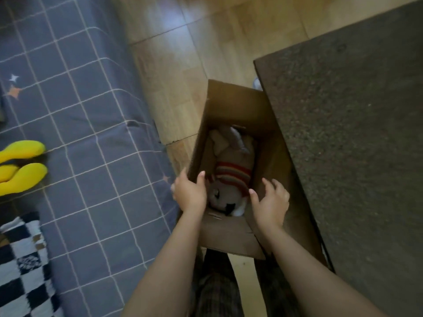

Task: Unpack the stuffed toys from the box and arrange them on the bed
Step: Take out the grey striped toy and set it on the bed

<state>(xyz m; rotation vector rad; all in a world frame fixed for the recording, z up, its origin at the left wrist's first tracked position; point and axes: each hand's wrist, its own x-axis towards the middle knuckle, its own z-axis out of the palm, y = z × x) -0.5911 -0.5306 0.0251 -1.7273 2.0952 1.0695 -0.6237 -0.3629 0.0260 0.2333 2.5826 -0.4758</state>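
An open cardboard box (231, 104) stands on the wooden floor between the bed and a dark table. Inside it lies a grey stuffed toy (229, 179) in a red-and-cream striped sweater, head toward me. My left hand (190, 191) rests over the box's left wall, thumb inside, fingers apart. My right hand (270, 200) hovers open over the box's right side, close beside the toy's head. Neither hand holds the toy. On the bed (91, 133), a yellow stuffed toy (23, 165) lies at the left edge of view.
The bed has a blue sheet with a white grid. A black-and-white checkered blanket (23, 266) lies at its near left. A dark speckled table (357, 133) stands right against the box. Wooden floor (183, 53) stretches beyond the box.
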